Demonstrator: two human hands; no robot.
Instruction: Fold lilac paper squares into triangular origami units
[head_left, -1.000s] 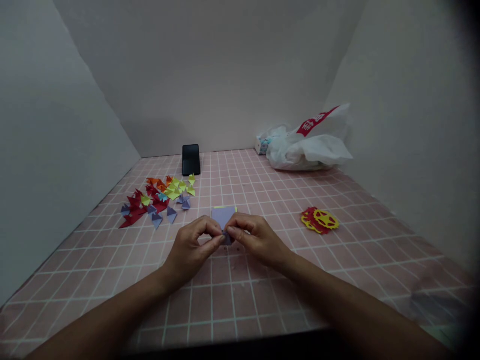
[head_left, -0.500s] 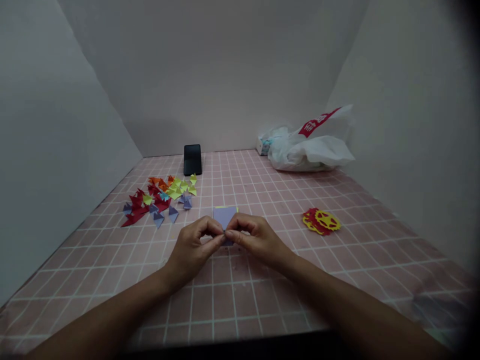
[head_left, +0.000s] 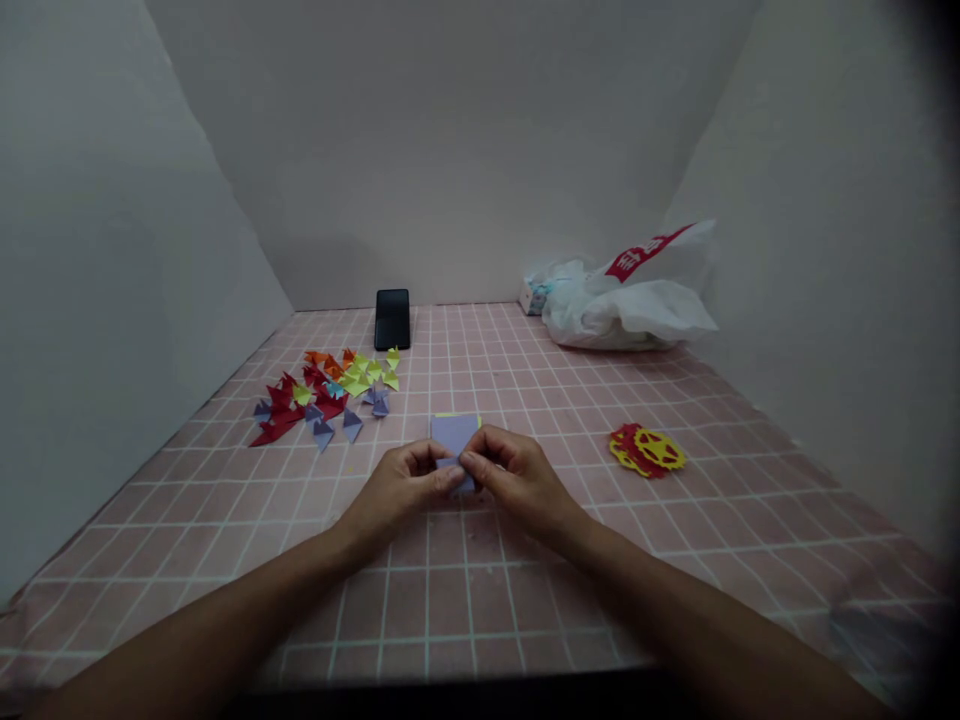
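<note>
Purple paper (head_left: 459,472), a small piece, sat pinched in the closed fingers of our left hand (head_left: 397,492) and right hand (head_left: 523,482), purple sheets (head_left: 454,430) just beyond the fingers. We judged a fold under way; creasing called for firm, even pressure.

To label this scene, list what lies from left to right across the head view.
paper triangles → left hand → purple paper → right hand → cutout
</note>
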